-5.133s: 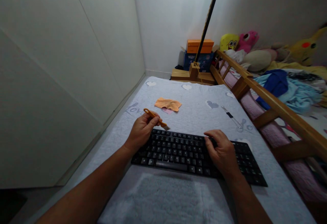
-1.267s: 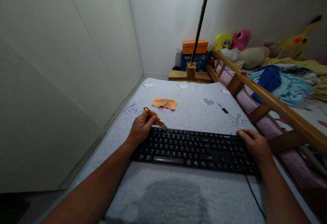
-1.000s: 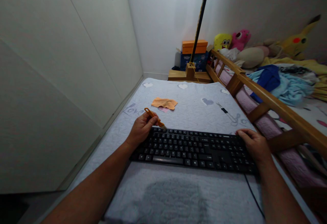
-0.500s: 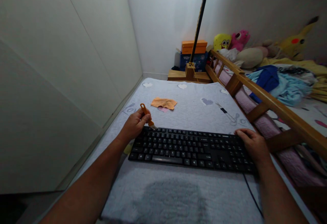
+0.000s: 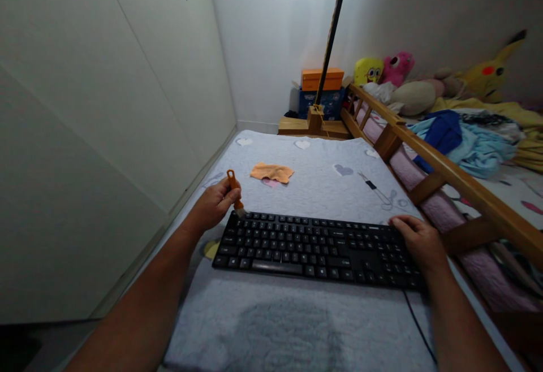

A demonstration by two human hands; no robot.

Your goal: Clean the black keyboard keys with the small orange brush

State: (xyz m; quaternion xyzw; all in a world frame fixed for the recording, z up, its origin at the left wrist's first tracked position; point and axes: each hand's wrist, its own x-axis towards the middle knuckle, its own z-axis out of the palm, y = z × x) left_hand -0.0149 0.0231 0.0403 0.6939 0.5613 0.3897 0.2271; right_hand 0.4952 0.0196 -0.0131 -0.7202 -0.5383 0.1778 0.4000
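Observation:
A black keyboard (image 5: pixel 288 245) lies across the pale quilted cover, its cable (image 5: pixel 418 324) trailing from the right end toward me. My left hand (image 5: pixel 218 202) is closed round the handle of a small orange brush (image 5: pixel 233 185). The brush's pale bristles rest at the upper left corner of the keys. At the other end, my right hand (image 5: pixel 419 245) grips the right edge of the keyboard, thumb on top and the other fingers mostly hidden.
Beyond the keyboard lie an orange cloth (image 5: pixel 271 172) and a wire tool with a black grip (image 5: pixel 370 185). A wooden rail (image 5: pixel 449 168) runs along the right side, a white cabinet (image 5: pixel 127 106) along the left. Boxes (image 5: pixel 322 79) and a black pole (image 5: pixel 333 38) stand at the far end.
My left hand has moved the brush left along the top row of keys to the keyboard's corner. My right hand stays on the right edge.

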